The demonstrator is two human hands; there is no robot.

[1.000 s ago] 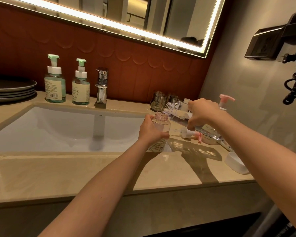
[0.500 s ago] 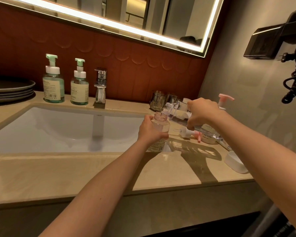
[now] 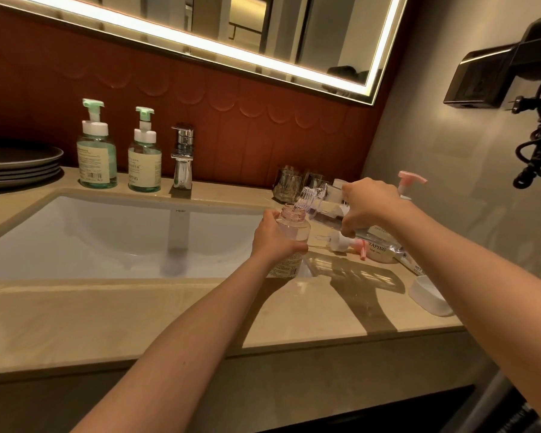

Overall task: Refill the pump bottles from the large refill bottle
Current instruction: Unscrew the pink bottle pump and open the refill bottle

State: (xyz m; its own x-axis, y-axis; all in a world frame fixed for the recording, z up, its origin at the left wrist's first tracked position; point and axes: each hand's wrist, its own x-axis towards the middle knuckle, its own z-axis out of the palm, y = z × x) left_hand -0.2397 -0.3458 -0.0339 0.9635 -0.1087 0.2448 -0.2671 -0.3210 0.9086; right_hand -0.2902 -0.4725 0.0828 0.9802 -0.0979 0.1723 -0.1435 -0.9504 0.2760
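Observation:
My left hand (image 3: 274, 237) grips an uncapped pinkish clear bottle (image 3: 292, 228) standing upright at the sink's right rim. My right hand (image 3: 367, 206) holds the large clear refill bottle (image 3: 320, 207) tipped leftward, its threaded mouth right over the small bottle's opening. A removed white-and-pink pump head (image 3: 345, 243) lies on the counter behind the bottle. Another pump bottle with a pink head (image 3: 409, 181) stands behind my right hand. Two green-topped pump bottles (image 3: 97, 151) (image 3: 144, 156) stand left of the faucet.
The white basin (image 3: 107, 235) fills the counter's left and middle, with a chrome faucet (image 3: 181, 159) behind it. Glass tumblers (image 3: 289, 184) sit at the back. A white dish (image 3: 430, 295) rests near the counter's right edge. Dark plates (image 3: 19, 164) are stacked far left.
Both hands and both bottles keep nearly the same pose. The view has shifted slightly.

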